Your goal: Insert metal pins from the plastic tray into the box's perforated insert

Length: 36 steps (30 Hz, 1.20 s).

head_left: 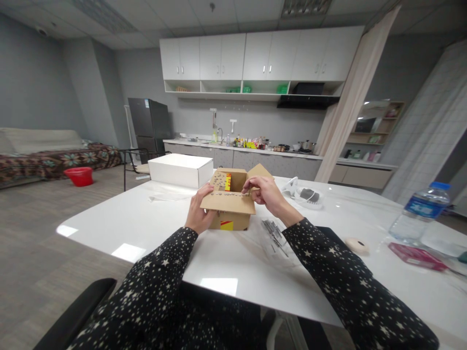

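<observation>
- Cardboard box (233, 206): small, brown, flaps open, standing on the white table (233, 262) ahead of the person, near its middle. Red and yellow print shows inside and on the front face.
- Near flap of the box folded down toward the person; a row of small dark round pieces (228, 193) lies along it. Their nature cannot be determined.
- Left hand (200, 214): closed on the box's left front corner, thumb on top of the flap, fingers wrapped below.
- Right hand (265, 190): fingers pinched together at the right end of the flap, at the row of pieces; whether it holds one cannot be told.
- White box (180, 170): closed, just behind and left of the cardboard box.
- Bundle of thin metal pieces (274, 232): on the table, beside the right forearm.
- Water bottle (419, 211): blue cap, upright, far right, well apart.
- Tape roll (356, 245): flat on the table, right of the right sleeve.
</observation>
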Each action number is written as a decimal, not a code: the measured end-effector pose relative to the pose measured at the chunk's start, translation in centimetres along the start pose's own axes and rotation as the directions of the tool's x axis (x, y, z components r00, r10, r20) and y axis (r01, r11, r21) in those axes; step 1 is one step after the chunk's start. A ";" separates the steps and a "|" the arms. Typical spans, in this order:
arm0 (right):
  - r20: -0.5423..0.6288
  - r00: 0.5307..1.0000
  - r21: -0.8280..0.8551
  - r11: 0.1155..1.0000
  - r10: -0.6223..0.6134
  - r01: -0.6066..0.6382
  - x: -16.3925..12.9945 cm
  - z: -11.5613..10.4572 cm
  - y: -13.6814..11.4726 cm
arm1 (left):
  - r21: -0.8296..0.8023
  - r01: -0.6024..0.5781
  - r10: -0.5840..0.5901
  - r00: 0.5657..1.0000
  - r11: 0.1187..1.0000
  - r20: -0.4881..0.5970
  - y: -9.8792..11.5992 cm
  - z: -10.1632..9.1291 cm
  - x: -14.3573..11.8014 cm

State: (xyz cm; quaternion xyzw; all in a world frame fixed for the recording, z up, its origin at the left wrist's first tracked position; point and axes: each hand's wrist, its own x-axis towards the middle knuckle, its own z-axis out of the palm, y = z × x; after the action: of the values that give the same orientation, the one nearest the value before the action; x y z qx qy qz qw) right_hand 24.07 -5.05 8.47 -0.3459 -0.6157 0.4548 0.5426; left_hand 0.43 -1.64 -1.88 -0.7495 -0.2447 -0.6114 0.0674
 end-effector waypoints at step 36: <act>0.078 0.926 -0.779 0.556 -0.370 0.289 -3.9 -1.8 -2.3 | -0.008 0.013 -0.014 1.000 1.000 -0.028 -0.1 0.0 0.1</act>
State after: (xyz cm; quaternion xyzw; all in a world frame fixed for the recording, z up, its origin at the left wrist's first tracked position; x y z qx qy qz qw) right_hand 26.70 -9.12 9.23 -0.4456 -0.7780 0.0167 0.4426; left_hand 0.45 -1.55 -1.86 -0.7395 -0.2463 -0.6232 0.0636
